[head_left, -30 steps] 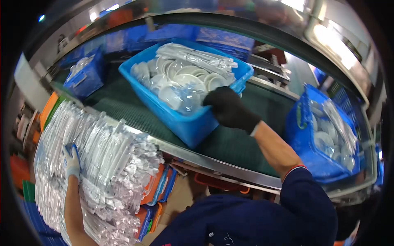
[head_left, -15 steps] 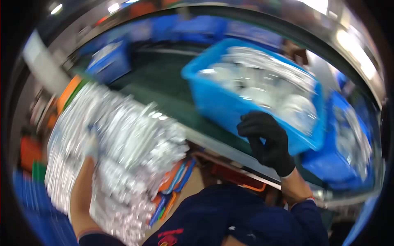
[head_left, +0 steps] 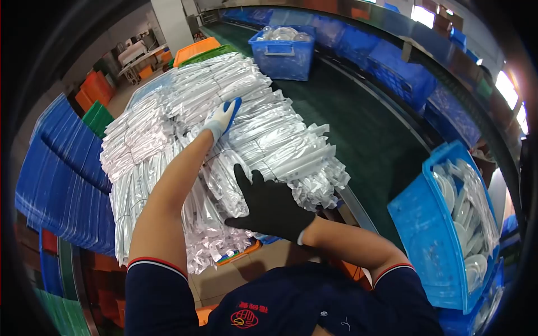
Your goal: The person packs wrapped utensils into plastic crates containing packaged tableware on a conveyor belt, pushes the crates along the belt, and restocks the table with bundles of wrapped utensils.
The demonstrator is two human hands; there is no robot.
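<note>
Many bundles of long items in clear plastic wrap [head_left: 159, 190] lie in a wide pile in front of me. My left hand [head_left: 223, 119], in a white and blue glove, rests on the upper middle of the pile. Its fingers are stretched out. My right hand [head_left: 269, 207], in a black glove, is over the near right part of the pile with thumb and fingers spread, and it holds nothing. Thin ties run round some of the bundles.
A light blue bin [head_left: 428, 224] with white dishes and wrapped bundles stands at the right on the green conveyor belt [head_left: 358, 134]. A blue bin [head_left: 283, 59] sits farther up the belt. Stacked blue lids [head_left: 67, 173] are at the left, with orange bins [head_left: 96, 89] beyond.
The view has turned left towards the pile. My right hand has moved from the light blue bin to the wrapped bundles, its fingers now spread. My left hand remains on the pile.
</note>
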